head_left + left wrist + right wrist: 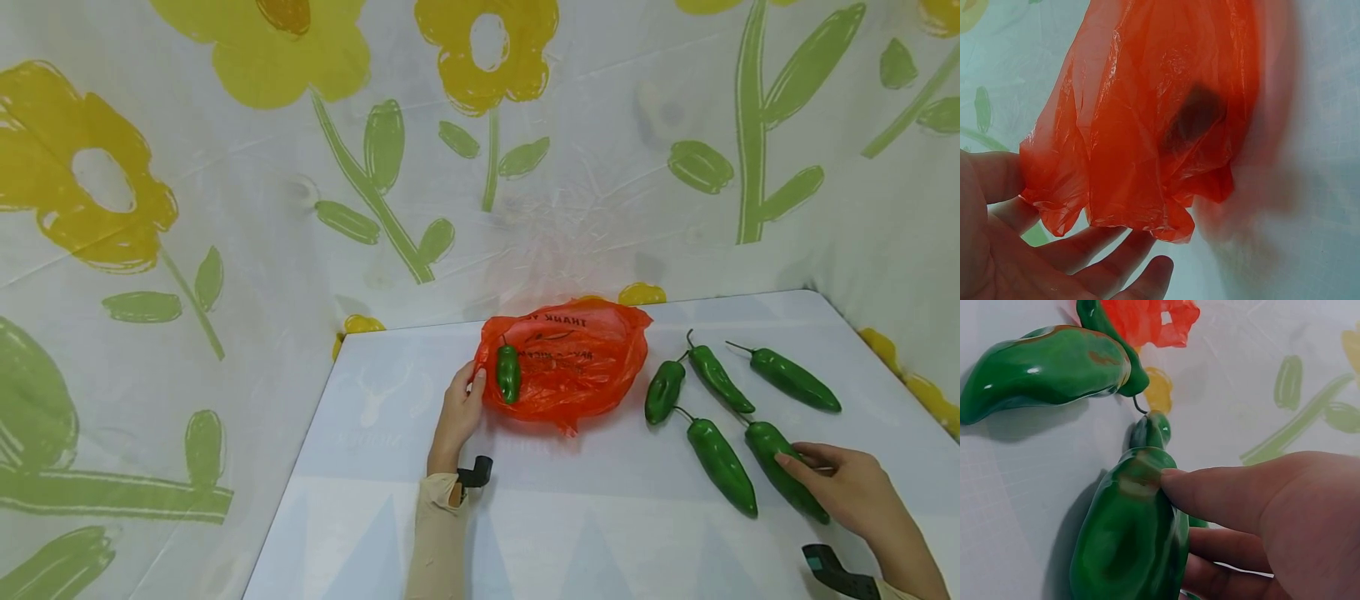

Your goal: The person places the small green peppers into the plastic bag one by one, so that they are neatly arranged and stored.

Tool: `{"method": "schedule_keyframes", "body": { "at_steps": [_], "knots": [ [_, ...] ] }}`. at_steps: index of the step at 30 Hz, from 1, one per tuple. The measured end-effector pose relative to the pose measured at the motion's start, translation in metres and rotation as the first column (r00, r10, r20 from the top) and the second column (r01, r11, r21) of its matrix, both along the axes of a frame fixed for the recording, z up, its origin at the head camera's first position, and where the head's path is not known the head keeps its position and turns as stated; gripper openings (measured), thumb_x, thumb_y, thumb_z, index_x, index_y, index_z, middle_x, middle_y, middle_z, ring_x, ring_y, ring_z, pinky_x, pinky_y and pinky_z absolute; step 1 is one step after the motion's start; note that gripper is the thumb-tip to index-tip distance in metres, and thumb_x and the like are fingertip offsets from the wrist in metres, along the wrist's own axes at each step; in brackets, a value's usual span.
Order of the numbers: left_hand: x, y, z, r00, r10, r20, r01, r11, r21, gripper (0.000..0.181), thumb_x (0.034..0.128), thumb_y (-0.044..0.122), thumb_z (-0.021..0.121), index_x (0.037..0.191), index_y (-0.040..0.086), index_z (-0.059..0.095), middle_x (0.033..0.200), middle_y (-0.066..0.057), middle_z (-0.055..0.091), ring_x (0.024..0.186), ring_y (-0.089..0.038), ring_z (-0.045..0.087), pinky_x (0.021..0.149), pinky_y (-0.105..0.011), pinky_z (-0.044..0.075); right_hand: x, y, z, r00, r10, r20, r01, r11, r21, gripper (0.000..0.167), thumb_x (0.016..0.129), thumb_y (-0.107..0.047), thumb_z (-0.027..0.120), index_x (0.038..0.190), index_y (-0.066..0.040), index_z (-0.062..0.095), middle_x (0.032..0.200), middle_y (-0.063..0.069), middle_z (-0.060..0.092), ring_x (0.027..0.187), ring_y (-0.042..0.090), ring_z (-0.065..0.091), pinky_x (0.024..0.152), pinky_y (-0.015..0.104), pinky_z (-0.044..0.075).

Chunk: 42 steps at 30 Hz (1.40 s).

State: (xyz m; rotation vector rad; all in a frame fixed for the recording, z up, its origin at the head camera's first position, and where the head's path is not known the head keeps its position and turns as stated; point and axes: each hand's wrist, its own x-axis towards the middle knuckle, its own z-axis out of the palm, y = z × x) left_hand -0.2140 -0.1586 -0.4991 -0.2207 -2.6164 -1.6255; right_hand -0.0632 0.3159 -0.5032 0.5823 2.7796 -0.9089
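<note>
With thumb and index finger, my left hand [459, 417] pinches the near-left edge of a red plastic bag [585, 367]; its other fingers extend below the edge in the left wrist view. One green chili pepper [508, 375] shows at the bag's left side, and a dark shape appears through the plastic in the left wrist view. My right hand [851, 487] holds a large green chili pepper [1129, 519] on the table, thumb on its top near the stem end and fingers along its side. The fingertips are partly hidden behind it.
More green chili peppers lie right of the bag: a short one [664, 392], a thin one [720, 379], one at the far right [795, 379] and one beside the held pepper [722, 467]. A flower-print curtain [585, 167] stands behind the white table [555, 533].
</note>
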Motion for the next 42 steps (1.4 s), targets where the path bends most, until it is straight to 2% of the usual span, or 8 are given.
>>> {"method": "schedule_keyframes", "body": {
  "at_steps": [11,23,30,39,42],
  "knots": [
    [0.000,0.001,0.001,1.000,-0.001,-0.001,0.001,1.000,-0.007,0.044,0.1105,0.032,0.045,0.149,0.012,0.053,0.153,-0.015,0.054,0.141,-0.036,0.050,0.116,-0.060,0.045,0.003,-0.001,0.003,1.000,-0.014,0.028,0.015,0.999,-0.030,0.078,0.098,-0.049,0.067,0.132,0.021,0.053,0.123,0.042,0.059,0.101,0.049,0.062,0.074,0.048,0.060],
    [0.002,0.001,0.004,1.000,0.000,0.013,0.000,1.000,-0.010,0.046,0.1104,0.032,0.045,0.150,0.011,0.052,0.154,-0.016,0.053,0.141,-0.037,0.050,0.115,-0.059,0.046,0.002,0.003,0.008,1.000,-0.003,-0.003,0.003,0.994,-0.113,0.087,0.098,-0.059,0.061,0.136,0.020,0.051,0.131,0.043,0.057,0.103,0.047,0.065,0.069,0.042,0.062],
    [0.001,0.001,0.004,1.000,0.009,-0.011,-0.009,1.000,-0.011,0.046,0.1105,0.032,0.045,0.149,0.009,0.053,0.152,-0.018,0.054,0.142,-0.038,0.050,0.114,-0.059,0.047,0.001,-0.001,0.013,0.999,-0.039,0.027,0.042,0.986,-0.161,0.093,0.097,-0.063,0.058,0.141,0.018,0.047,0.139,0.043,0.052,0.110,0.050,0.062,0.073,0.043,0.063],
    [0.001,0.001,0.003,1.000,0.007,0.001,-0.007,1.000,-0.012,0.046,0.1106,0.032,0.045,0.150,0.010,0.053,0.152,-0.018,0.054,0.141,-0.038,0.050,0.114,-0.059,0.046,0.002,-0.006,0.020,1.000,-0.025,0.010,0.026,0.985,-0.171,0.089,0.100,-0.059,0.056,0.142,0.018,0.046,0.142,0.043,0.049,0.113,0.052,0.061,0.074,0.044,0.064],
    [0.001,0.001,0.003,1.000,0.006,0.005,-0.006,1.000,-0.021,0.046,0.1107,0.032,0.044,0.150,0.009,0.052,0.152,-0.018,0.053,0.141,-0.038,0.050,0.114,-0.060,0.046,0.003,-0.007,0.022,1.000,-0.029,0.006,0.030,0.983,-0.183,0.088,0.100,-0.059,0.056,0.143,0.018,0.045,0.142,0.043,0.049,0.110,0.048,0.063,0.073,0.042,0.063]
  ]
}}
